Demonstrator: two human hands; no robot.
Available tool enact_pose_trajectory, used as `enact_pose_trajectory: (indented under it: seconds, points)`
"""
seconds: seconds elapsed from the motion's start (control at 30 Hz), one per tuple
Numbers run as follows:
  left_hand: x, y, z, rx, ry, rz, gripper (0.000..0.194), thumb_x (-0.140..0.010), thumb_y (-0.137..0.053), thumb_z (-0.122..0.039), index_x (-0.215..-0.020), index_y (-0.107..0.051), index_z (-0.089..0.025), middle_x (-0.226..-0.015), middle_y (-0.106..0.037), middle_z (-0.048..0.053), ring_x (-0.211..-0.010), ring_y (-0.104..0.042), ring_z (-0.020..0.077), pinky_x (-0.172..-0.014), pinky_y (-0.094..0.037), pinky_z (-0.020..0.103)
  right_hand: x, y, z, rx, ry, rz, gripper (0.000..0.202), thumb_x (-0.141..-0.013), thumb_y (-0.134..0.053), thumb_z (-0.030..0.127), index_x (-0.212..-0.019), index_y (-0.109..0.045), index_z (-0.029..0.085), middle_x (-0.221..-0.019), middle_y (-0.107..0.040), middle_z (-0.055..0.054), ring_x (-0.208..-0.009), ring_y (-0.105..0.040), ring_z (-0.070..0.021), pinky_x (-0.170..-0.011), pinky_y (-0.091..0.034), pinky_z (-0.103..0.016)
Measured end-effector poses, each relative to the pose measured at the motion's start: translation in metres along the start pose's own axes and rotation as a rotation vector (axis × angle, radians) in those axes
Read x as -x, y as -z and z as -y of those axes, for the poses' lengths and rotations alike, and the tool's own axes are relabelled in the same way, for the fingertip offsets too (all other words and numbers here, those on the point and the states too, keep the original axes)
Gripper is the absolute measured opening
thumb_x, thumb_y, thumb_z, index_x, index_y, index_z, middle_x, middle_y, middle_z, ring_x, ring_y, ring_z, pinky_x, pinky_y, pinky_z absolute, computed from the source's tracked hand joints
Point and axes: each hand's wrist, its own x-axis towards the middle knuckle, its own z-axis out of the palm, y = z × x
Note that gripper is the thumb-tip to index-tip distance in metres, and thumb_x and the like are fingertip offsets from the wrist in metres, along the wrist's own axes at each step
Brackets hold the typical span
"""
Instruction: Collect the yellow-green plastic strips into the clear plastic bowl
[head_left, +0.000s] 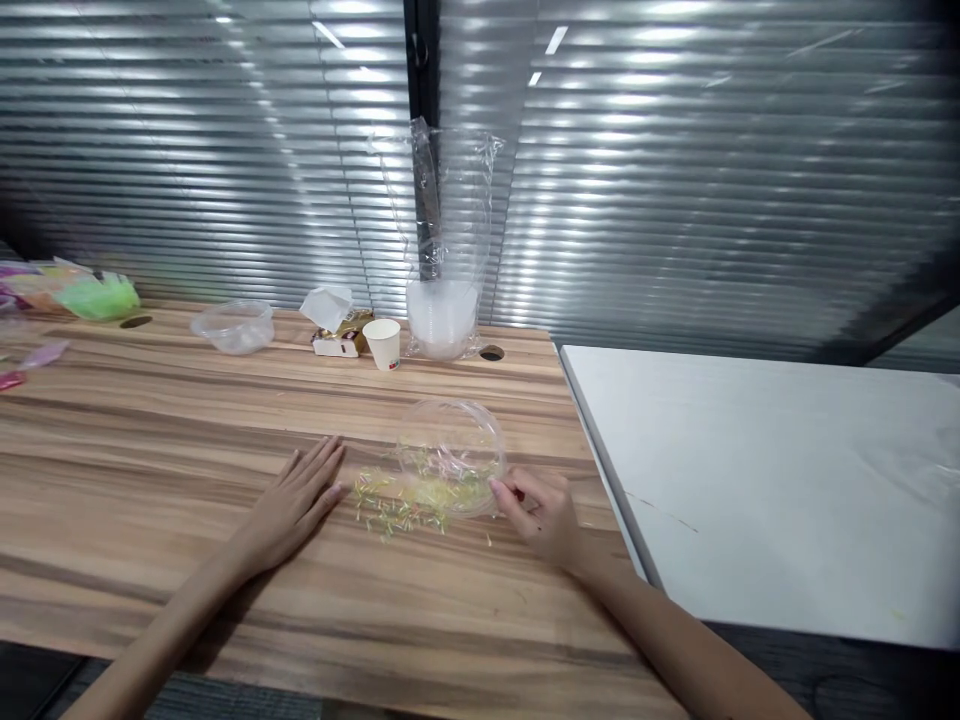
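A clear plastic bowl (450, 450) lies tipped on its side on the wooden table (187, 560). Small green, yellow and pink stick-like pieces (397, 502) are spilled in front of it and inside it. My left hand (300, 495) rests flat on the table, fingers spread, just left of the spilled pieces. My right hand (536, 505) is at the bowl's right rim, fingertips pinched on a small red piece (518, 494).
At the back stand a paper cup (383, 343), a tall clear bag with stacked bowls (444, 300), another clear bowl (234, 326), small packets (337, 325) and colourful bags (75, 292) at far left. A white table (787, 470) adjoins on the right.
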Motion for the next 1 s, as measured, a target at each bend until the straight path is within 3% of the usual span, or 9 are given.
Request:
enact_pose_trajectory:
  seconds: [0.27, 0.53, 0.67, 0.77, 0.87, 1.0]
  points:
    - [-0.002, -0.002, 0.001, -0.039, -0.047, 0.020, 0.060, -0.100, -0.021, -0.049, -0.151, -0.006, -0.022, -0.154, -0.021, 0.005, -0.142, -0.018, 0.0220, -0.115, -0.020, 0.047, -0.003, 0.008, -0.007, 0.010, -0.057, -0.062, 0.038, -0.093, -0.050, 0.023, -0.055, -0.048, 0.018, -0.047, -0.048, 0.003, -0.043, -0.042, -0.0082, -0.047, -0.030, -0.022]
    - [-0.022, -0.018, -0.002, -0.022, -0.001, 0.015, 0.062, -0.099, -0.021, -0.051, -0.150, -0.020, -0.016, -0.152, -0.025, 0.011, -0.142, -0.021, 0.0237, -0.115, -0.019, 0.049, -0.002, 0.008, -0.011, 0.002, -0.095, -0.071, 0.038, -0.093, -0.049, 0.024, -0.056, -0.051, 0.018, -0.049, -0.054, 0.002, -0.044, -0.047, -0.0092, -0.048, -0.033, -0.022]
    - [-0.038, -0.017, -0.016, 0.041, -0.014, 0.054, 0.060, -0.099, -0.020, -0.050, -0.150, -0.019, -0.017, -0.153, -0.023, 0.011, -0.142, -0.019, 0.0240, -0.114, -0.019, 0.050, -0.001, 0.008, -0.013, 0.008, -0.066, -0.072, 0.039, -0.094, -0.048, 0.025, -0.056, -0.050, 0.018, -0.049, -0.054, 0.001, -0.044, -0.047, -0.0093, -0.047, -0.033, -0.022]
    - [-0.045, -0.009, -0.033, 0.113, -0.123, 0.112, 0.056, -0.101, -0.020, -0.046, -0.151, -0.010, -0.022, -0.154, -0.018, 0.006, -0.143, -0.015, 0.0204, -0.116, -0.015, 0.046, -0.001, 0.008, -0.013, 0.033, -0.057, -0.074, 0.039, -0.094, -0.048, 0.026, -0.056, -0.051, 0.018, -0.049, -0.053, 0.001, -0.044, -0.047, -0.0095, -0.047, -0.034, -0.023]
    - [-0.047, -0.002, -0.046, 0.166, -0.230, 0.157, 0.054, -0.101, -0.022, -0.044, -0.150, -0.008, -0.026, -0.155, -0.015, 0.002, -0.144, -0.012, 0.0176, -0.118, -0.010, 0.041, -0.001, 0.008, -0.012, 0.073, -0.018, -0.071, 0.040, -0.095, -0.047, 0.026, -0.055, -0.051, 0.018, -0.048, -0.053, 0.002, -0.044, -0.046, -0.0095, -0.047, -0.034, -0.022]
    - [-0.046, 0.000, -0.051, 0.174, -0.256, 0.170, 0.055, -0.101, -0.025, -0.045, -0.150, -0.010, -0.026, -0.156, -0.013, 0.001, -0.144, -0.010, 0.0182, -0.118, -0.007, 0.040, -0.001, 0.007, -0.009, 0.095, 0.046, -0.082, 0.040, -0.094, -0.048, 0.024, -0.055, -0.051, 0.018, -0.046, -0.049, 0.003, -0.043, -0.043, -0.0090, -0.047, -0.032, -0.022]
